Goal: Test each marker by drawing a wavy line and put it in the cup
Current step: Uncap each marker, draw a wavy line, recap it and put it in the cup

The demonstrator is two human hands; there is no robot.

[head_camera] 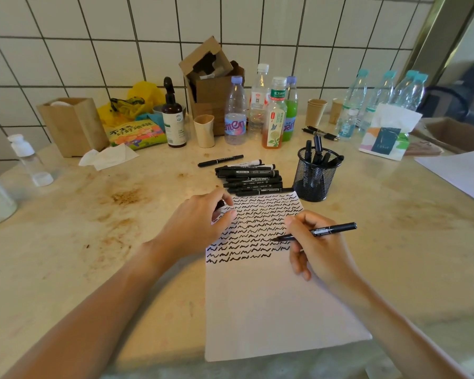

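A white sheet of paper (271,305) lies in front of me, its upper half filled with rows of black wavy lines. My right hand (319,250) grips a black marker (326,230), its tip touching the paper at the right end of a row. My left hand (197,222) rests on the sheet's upper left corner and pinches a small black marker cap (221,204). A pile of several black markers (248,177) lies just beyond the paper. To its right stands a black mesh cup (314,179) with several markers upright in it.
Bottles (236,113), an open cardboard box (211,86), paper cups (315,112), a snack bag (134,134) and a wooden holder (71,125) line the tiled wall. A tissue pack (385,138) and a second sheet (460,173) lie at the right. Two pens (319,134) lie behind the cup.
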